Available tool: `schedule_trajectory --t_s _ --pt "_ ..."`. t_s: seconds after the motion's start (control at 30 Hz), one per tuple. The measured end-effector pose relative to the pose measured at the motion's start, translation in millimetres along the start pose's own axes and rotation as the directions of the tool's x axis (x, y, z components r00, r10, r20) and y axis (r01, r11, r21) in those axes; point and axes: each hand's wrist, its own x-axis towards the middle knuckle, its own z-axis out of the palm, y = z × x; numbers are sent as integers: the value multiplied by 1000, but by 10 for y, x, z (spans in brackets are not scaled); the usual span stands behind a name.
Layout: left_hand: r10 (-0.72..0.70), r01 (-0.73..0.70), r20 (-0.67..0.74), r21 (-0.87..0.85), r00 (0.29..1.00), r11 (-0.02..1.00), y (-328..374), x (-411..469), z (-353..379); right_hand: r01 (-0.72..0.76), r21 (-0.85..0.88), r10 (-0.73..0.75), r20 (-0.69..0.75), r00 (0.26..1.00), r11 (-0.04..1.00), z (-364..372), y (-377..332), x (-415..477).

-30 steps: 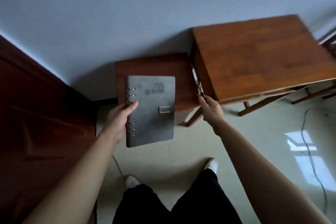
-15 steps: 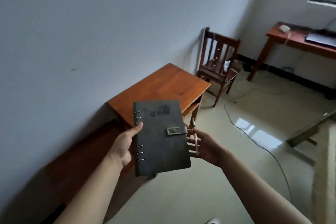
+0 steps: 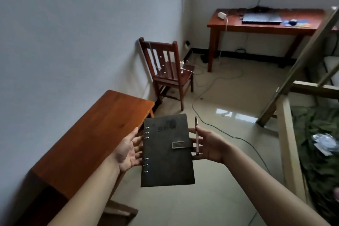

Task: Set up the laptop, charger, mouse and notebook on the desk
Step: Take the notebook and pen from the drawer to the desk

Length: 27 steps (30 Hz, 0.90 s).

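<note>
A dark grey ring-bound notebook (image 3: 167, 152) with a metal clasp is held flat between both hands at the frame's centre. My left hand (image 3: 128, 149) supports its ringed spine side from beneath, fingers spread. My right hand (image 3: 206, 144) holds the clasp side, with a slim pen (image 3: 196, 135) lying across its fingers. Far off at the upper right stands the wooden desk (image 3: 256, 28). On it lie a closed dark laptop (image 3: 261, 18), a white charger (image 3: 222, 14) with its cable hanging down, and a dark mouse (image 3: 293, 22) on a blue pad.
A low wooden table (image 3: 95, 134) runs along the left wall beside my left arm. A wooden chair (image 3: 167, 71) stands ahead by the wall. Cables (image 3: 207, 86) trail across the tiled floor. A bed frame with a slanted ladder (image 3: 293, 71) takes up the right side.
The view has swung right and up from the low tables towards the far desk. My right hand, with the pen, has come onto the notebook's clasp side, so both hands now carry it.
</note>
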Motion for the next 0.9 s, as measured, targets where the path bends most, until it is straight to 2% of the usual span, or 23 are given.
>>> schedule_trajectory --t_s 0.2,0.37,0.57,0.73,0.9 --pt "-86 82 129 33 988 996 512 871 549 -17 69 26 -136 990 997 -704 -470 334" --pt "-165 149 277 79 946 986 1048 1879 922 -15 104 39 -231 972 994 -1193 -1040 800" --pt "-188 159 372 106 909 982 2012 3073 1647 96 155 -31 -378 925 983 -1691 -2131 1257" --pt "-219 139 462 200 859 970 3045 3874 2506 228 202 -117 -447 887 953 -2147 -3085 1450" --pt "-304 155 536 305 787 940 3613 4533 3288 310 275 -141 -499 855 910 -2667 -3637 1587"
